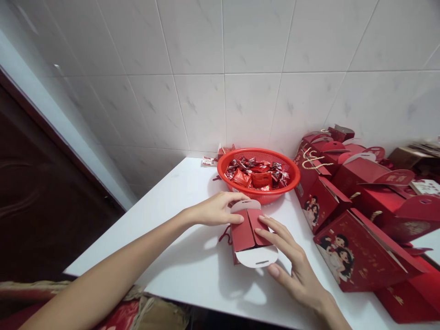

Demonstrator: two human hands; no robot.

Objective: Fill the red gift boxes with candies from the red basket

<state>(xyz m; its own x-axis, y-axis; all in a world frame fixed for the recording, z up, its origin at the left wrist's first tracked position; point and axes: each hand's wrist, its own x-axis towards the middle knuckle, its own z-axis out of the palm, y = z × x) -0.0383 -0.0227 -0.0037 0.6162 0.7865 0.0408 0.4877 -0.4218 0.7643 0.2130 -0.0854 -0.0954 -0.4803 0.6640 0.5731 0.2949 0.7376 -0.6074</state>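
Observation:
A small red gift box (pixel 240 229) rests on the white table. Its two long red top flaps are folded inward and meet along a narrow gap. The rounded white end flap (pixel 257 257) with a slot leans outward on the near side; a paler end flap (pixel 245 206) stands at the far side. My left hand (pixel 220 208) grips the far left of the box, thumb on the top and fingers behind the far flap. My right hand (pixel 288 252) holds the right side, fingertips pressing the right top flap and thumb at the near flap's edge. A dark red cord (pixel 225 235) shows at the left.
Behind the box stands a red plastic basket (pixel 223 172) of wrapped candies (pixel 261 178). Several red gift boxes (pixel 357 256) with rope handles crowd the right side. A small packet (pixel 209 162) lies by the tiled wall (pixel 254 110). An open carton (pixel 161 314) is below the table's front edge.

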